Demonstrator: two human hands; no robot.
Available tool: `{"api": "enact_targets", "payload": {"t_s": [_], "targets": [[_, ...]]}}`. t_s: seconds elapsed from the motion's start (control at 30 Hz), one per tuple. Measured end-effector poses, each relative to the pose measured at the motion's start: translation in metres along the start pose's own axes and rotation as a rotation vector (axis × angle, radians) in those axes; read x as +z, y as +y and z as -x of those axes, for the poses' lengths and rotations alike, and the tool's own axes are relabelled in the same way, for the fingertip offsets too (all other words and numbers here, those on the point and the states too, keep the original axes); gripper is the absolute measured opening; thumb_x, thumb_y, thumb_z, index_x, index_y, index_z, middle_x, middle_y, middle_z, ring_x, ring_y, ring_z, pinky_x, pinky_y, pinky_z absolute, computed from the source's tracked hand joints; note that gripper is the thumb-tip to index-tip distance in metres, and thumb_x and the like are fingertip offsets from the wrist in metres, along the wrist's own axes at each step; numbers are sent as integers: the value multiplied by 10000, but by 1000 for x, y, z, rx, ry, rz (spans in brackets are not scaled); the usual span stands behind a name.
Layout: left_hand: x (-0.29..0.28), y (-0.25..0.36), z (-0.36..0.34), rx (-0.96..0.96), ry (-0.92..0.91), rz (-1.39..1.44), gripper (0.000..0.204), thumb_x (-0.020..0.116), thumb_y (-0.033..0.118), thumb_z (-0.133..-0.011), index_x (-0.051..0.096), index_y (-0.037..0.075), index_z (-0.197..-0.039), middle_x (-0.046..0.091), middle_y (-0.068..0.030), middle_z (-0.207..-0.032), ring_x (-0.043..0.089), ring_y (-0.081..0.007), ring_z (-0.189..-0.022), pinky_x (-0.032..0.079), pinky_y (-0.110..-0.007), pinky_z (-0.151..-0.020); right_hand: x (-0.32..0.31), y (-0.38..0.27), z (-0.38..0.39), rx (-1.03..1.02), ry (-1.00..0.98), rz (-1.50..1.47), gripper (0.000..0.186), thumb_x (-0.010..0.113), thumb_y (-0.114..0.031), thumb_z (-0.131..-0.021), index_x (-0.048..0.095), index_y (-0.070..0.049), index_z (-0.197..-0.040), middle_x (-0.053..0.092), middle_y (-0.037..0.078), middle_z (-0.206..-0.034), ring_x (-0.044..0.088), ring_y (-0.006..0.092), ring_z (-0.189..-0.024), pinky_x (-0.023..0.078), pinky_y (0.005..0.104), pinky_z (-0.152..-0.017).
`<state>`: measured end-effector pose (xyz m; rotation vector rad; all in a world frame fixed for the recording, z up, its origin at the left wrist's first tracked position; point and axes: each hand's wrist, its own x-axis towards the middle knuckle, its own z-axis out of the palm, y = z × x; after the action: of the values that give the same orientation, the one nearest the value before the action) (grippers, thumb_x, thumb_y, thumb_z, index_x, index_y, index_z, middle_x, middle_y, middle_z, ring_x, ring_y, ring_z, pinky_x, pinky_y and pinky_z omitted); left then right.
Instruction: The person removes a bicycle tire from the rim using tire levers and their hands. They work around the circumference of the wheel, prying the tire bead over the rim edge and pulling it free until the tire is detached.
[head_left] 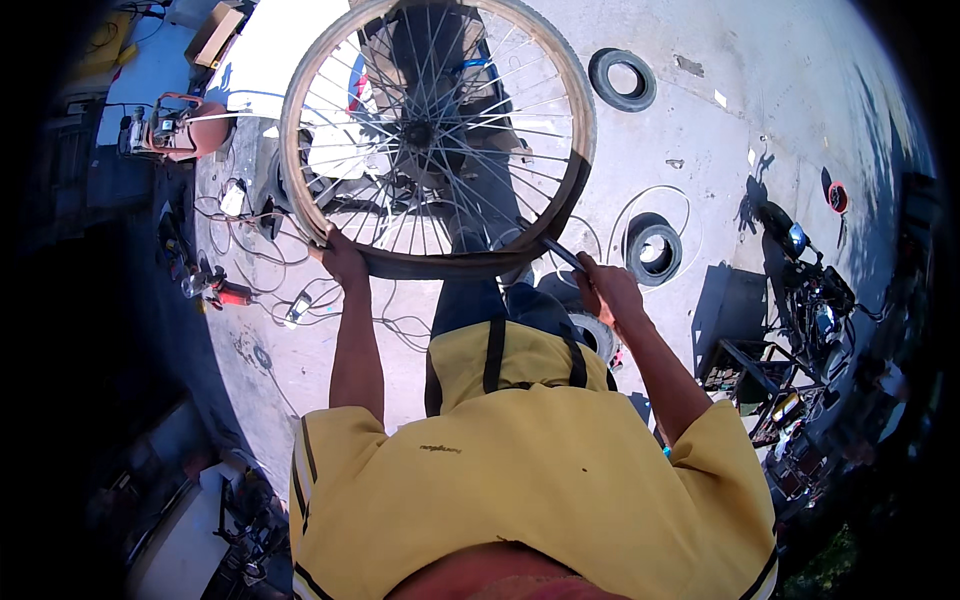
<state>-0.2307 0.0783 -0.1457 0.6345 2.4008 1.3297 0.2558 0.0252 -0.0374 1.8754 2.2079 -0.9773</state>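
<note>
A large spoked wheel (418,133) stands up in front of me, its hub dark and its rim worn and tan. Along its lower right edge runs a dark band of tire (440,266). My left hand (345,262) is closed on the lower left of the wheel, fingers partly hidden by its edge. In my right hand (608,292) is a dark rod-shaped tool (563,254). Its far end meets the tire at the wheel's lower right, reaching in by the spokes; that tip is hard to make out.
Loose tires lie on the concrete floor, one at the upper right (622,80) and one right of my hand (654,249). A red compressor (190,128) stands left, near tangled cables and a red-and-silver power tool (222,290). A dark metal rack (760,375) and a motorcycle (815,290) are at right.
</note>
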Motion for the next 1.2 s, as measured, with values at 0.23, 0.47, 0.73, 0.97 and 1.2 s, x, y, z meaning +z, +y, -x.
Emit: {"api": "enact_targets", "payload": {"t_s": [0.23,0.47,0.73,0.97,1.2], "targets": [[9,108,135,1130,-595,-431,599,782,371,-872,577,44,-1331,534,-167,-1369,480,-403,-1295,408,-534,-1082,-47,-43,-5,-38,-71,225,287,567,-249,-1025,645,-17,-1175,704,202,-784,711,379,-736,525,530,-653],[40,101,223,1227,-640,-531,353,691,378,-912,640,141,-1169,594,-106,-1219,538,-307,-1223,432,-492,-946,-103,-96,-19,-260,-110,558,87,657,-45,-854,743,-35,-844,725,153,-836,743,286,-867,569,391,-729],[41,81,233,1312,-658,-615,212,619,212,-905,627,164,-1112,609,-51,-1033,570,-245,-1004,429,-452,-876,-139,-99,-15,-544,-119,823,125,728,-2,-771,764,-96,-843,702,89,-758,748,246,-858,564,341,-711],[47,81,237,1253,-615,-499,251,681,255,-886,631,128,-1097,610,-61,-1008,602,-260,-993,441,-461,-884,-280,-124,34,-421,307,927,154,639,-181,-979,665,-138,-1125,678,71,-899,730,251,-813,569,382,-670],[14,98,218,1172,-762,-752,724,725,307,-882,453,396,-1547,480,-205,-1440,399,-403,-1417,223,-691,-1155,-221,-71,-51,-426,132,814,126,620,-184,-986,701,-120,-1057,729,84,-913,727,289,-814,566,411,-716]]}}
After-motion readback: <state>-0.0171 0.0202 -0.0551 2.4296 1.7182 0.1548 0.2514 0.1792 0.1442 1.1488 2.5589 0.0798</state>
